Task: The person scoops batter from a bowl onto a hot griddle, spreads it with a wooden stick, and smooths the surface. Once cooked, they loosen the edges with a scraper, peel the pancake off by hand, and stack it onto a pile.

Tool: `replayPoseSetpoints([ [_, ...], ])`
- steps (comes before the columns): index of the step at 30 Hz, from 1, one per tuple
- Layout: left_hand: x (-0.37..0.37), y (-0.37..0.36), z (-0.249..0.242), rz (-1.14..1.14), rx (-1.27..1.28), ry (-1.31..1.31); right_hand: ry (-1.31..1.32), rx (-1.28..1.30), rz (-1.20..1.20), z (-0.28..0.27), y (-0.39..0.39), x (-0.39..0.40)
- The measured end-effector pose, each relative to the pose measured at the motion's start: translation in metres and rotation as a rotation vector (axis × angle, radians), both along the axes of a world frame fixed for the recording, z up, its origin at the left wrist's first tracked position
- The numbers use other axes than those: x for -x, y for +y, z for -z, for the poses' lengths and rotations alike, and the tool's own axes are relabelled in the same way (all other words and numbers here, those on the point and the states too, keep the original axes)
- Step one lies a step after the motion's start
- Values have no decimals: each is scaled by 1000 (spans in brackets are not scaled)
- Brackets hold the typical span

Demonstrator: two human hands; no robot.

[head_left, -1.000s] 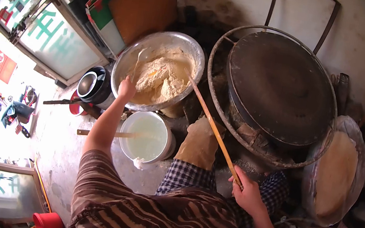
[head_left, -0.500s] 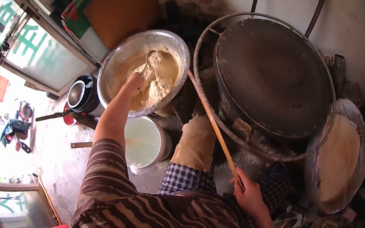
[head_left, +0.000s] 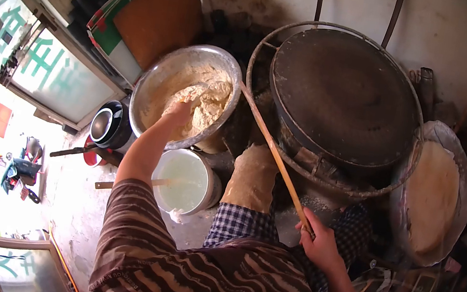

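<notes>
Dough (head_left: 200, 104) lifted higher in metal bowl (head_left: 159, 73) by left hand (head_left: 178, 114), spoon handle gripped; long wooden stick (head_left: 275, 152) clenched in right hand (head_left: 318, 245).

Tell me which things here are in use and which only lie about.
In use: left hand in the dough in the metal bowl; right hand holding the stick.
Lying about: griddle, white bucket, flatbreads, stacked bowls.

Tight quarters: the long stick (head_left: 274, 150) slants across the gap between dough bowl (head_left: 152, 81) and griddle (head_left: 345, 96). The white bucket (head_left: 186, 182) blocks below the bowl. Bare floor (head_left: 70, 193) lies left.
</notes>
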State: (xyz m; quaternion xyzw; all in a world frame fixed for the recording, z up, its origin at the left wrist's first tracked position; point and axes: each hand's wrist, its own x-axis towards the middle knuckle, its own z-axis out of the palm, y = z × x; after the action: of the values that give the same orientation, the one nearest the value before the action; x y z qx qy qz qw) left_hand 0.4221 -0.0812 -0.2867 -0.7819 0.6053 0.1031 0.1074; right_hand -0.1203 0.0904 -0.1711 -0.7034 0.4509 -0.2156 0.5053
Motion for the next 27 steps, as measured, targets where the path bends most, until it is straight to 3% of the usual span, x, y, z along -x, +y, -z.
replayPoseSetpoints([
  [6,37,51,-35,103,-36,-135,-16,66,-11,-1,7,6],
  [9,36,69,-22,147,75,-175,0,-1,-19,-11,5,5],
  [12,37,91,-25,149,-34,-189,-19,53,-46,-3,7,8],
  [15,17,124,-10,164,13,-237,-29,57,-59,1,6,10],
  [20,31,169,-46,51,83,-279,-10,67,-88,8,1,13],
  [23,32,160,-42,-108,120,-271,10,175,-144,11,-6,9],
  [27,23,117,-10,-146,39,30,25,131,-175,15,-24,-8],
])
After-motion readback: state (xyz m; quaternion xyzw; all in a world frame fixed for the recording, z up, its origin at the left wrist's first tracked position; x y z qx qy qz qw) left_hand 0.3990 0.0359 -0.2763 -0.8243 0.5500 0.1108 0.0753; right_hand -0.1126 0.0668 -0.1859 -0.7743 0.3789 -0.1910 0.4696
